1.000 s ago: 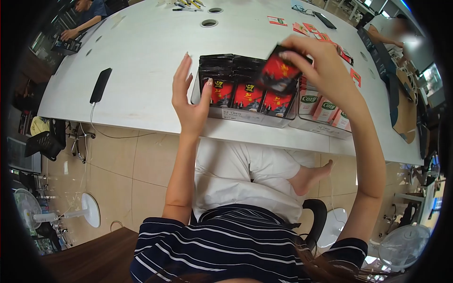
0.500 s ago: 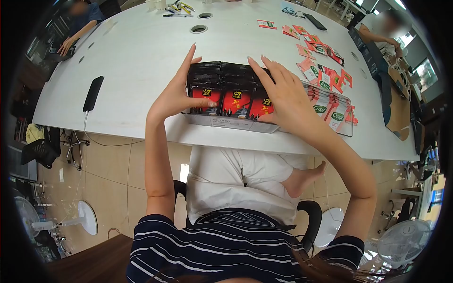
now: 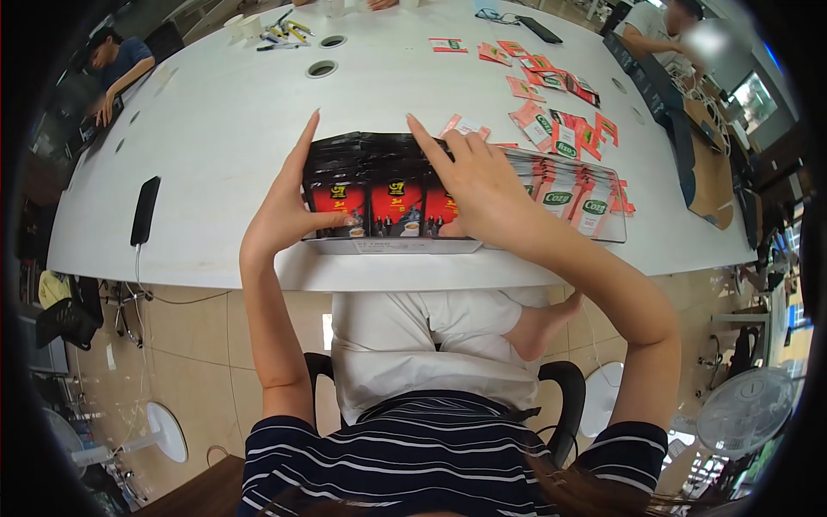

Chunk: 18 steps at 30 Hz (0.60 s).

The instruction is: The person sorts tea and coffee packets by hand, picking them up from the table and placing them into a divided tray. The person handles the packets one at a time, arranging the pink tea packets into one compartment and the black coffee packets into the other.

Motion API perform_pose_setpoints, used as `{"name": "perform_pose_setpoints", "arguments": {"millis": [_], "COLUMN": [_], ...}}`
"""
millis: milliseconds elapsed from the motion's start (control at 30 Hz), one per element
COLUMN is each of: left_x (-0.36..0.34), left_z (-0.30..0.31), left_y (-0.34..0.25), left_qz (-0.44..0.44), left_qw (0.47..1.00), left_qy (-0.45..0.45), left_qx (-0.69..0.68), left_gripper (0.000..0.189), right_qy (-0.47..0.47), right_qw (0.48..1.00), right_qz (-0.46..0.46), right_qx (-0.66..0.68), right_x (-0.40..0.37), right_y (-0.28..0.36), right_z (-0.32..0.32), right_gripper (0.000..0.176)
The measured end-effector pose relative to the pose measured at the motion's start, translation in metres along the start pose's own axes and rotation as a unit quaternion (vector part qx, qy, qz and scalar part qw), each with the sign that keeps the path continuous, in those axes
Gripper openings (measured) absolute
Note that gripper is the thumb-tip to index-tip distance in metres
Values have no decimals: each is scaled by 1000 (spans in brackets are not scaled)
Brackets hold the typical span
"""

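Observation:
Rows of black and red coffee sachets (image 3: 396,207) stand packed in a box (image 3: 392,246) near the table's front edge. Around their left end is my left hand (image 3: 289,202), thumb pressed on the front sachets. My right hand (image 3: 482,185) grips their right end, fingers over the top and thumb at the front. Beside it on the right, a clear tray (image 3: 613,236) holds pink and green sachets (image 3: 560,194), partly hidden by my right hand.
Loose pink sachets (image 3: 534,125) lie scattered beyond the tray. A phone (image 3: 146,211) with a cable is at the left. Pens (image 3: 289,33) and cups (image 3: 250,26) stand far back. Two people sit at the sides, and a cardboard box (image 3: 711,181) lies at the right.
The view has shifted, so the table's contents sit further left in it. More of the tray shows, and a pink sachet behind my right hand has come into view. Both hands keep their hold.

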<state>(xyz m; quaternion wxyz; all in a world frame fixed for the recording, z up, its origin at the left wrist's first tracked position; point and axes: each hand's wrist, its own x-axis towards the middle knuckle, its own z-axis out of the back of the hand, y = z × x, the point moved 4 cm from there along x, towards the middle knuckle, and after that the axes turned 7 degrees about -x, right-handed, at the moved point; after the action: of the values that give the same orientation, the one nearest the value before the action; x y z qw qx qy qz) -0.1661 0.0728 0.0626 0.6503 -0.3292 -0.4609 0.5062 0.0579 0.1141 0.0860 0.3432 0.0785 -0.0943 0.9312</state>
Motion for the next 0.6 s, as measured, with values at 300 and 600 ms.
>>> {"name": "perform_pose_setpoints", "arguments": {"millis": [300, 600], "left_x": [-3, -14], "left_z": [-4, -8], "left_y": [4, 17], "left_qz": [-2, -86], "left_qw": [998, 978], "left_qy": [-22, -108], "left_qx": [-61, -156], "left_gripper": [120, 83], "right_qy": [-19, 6], "right_qw": [1000, 999], "right_qz": [16, 25], "right_qx": [-14, 48], "right_x": [1, -3], "right_y": [-5, -15], "right_z": [-1, 7], "right_gripper": [131, 125]}}
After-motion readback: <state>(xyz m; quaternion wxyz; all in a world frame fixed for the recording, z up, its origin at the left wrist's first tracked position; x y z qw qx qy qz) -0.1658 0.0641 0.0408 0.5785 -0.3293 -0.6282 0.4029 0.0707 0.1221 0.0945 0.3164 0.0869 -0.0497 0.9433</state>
